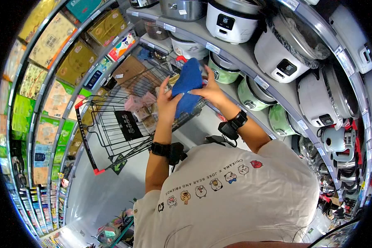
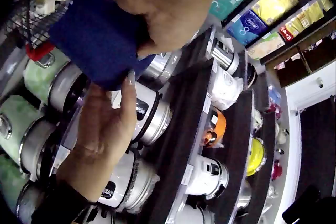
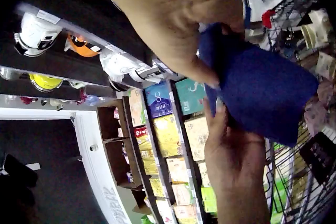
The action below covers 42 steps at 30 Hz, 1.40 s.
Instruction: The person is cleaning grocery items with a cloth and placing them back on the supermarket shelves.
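- A shopping cart (image 1: 129,125), left of centre, was partly hidden behind the blue cloth (image 1: 187,89)
- The left hand (image 1: 168,102) pinched the cloth, some fingers hidden
- The cloth was upper centre, long axis near vertical, top tilting right
- The right hand (image 1: 213,91) pinched it too
- Upper right, a cooker (image 1: 353,37) was cut off

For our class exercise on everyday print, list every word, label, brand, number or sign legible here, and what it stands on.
"CHIIKAWA X JOKE BEAR AND FRIENDS": white shirt, upside down in the head view.
"8": blue pack on the shelf, right wrist view.
Too small or blurred: black cart panel, rice cooker panels, price tags, green floor sign.
No text shows on the blue cloth.
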Tool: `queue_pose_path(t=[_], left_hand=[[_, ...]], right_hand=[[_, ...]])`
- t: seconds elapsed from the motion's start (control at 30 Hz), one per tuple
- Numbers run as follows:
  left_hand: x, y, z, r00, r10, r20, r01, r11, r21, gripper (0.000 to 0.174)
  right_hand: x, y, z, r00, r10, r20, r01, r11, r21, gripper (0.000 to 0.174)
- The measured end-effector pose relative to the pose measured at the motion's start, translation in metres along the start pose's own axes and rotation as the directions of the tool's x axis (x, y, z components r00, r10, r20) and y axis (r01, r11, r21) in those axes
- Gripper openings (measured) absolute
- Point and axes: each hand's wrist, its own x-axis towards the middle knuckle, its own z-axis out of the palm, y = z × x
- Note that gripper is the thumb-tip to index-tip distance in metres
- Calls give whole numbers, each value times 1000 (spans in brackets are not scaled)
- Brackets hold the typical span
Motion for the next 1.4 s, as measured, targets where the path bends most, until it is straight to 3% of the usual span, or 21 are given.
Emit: queue_pose_path(t=[0.03,0.07,0.13,0.23,0.27,0.4,0.5,0.57,0.63,0.67,0.7,0.87,0.97,1.07,1.17,1.2,1.33,1.4], left_hand=[[1,-2,-1,1000,16,-3,-16,1000,8,75],[2,-7,-3,999,32,-8,-32,999,15,73],[2,-14,-4,997,75,-12,-74,997,38,70],[4,-20,-2,991,132,1,-132,985,112,68],[4,-22,0,990,140,2,-138,979,152,68],[7,-41,-1,982,154,-106,-131,971,202,66],[7,-49,2,985,-78,-152,90,993,73,74],[6,-52,0,936,-346,68,352,929,-113,74],[1,-56,5,804,-551,225,590,785,-188,72],[1,-62,10,819,-533,211,560,823,-95,66],[1,-65,15,816,-542,203,565,822,-76,65],[-3,-84,33,806,-566,175,577,817,-15,54],[-4,-103,31,854,-490,172,517,835,-188,50],[-2,-107,23,806,-577,136,592,782,-194,52],[3,-111,0,788,-607,106,616,776,-135,54],[3,-114,-7,793,-603,81,608,777,-163,53],[16,-128,-50,855,-518,-15,473,792,-385,40],[26,-130,-77,794,-600,-97,491,728,-479,30]], right_hand=[[-2,-6,0,998,-50,-37,49,998,-42,91],[3,-2,-6,980,-172,101,186,970,-158,91],[18,17,-23,852,-336,402,472,825,-311,91],[23,39,-29,884,-86,459,182,969,-168,80],[25,41,-31,888,-19,459,107,980,-167,60],[29,36,-42,854,99,511,-67,995,-80,41],[31,35,-54,818,150,555,-252,961,111,33],[33,40,-61,803,207,558,-388,893,227,30],[31,38,-71,794,257,551,-471,833,291,33],[28,33,-73,799,273,535,-501,795,341,34],[27,32,-77,803,291,521,-527,755,390,35],[24,60,-100,740,404,538,-583,785,211,44],[18,76,-102,653,480,585,-675,720,162,53],[15,91,-96,601,547,583,-736,663,136,56],[26,102,-85,589,653,476,-688,714,-129,52],[31,118,-81,627,618,476,-645,753,-129,51],[55,135,-46,626,519,582,-651,759,24,50],[68,152,-20,633,442,635,-643,757,114,48]])
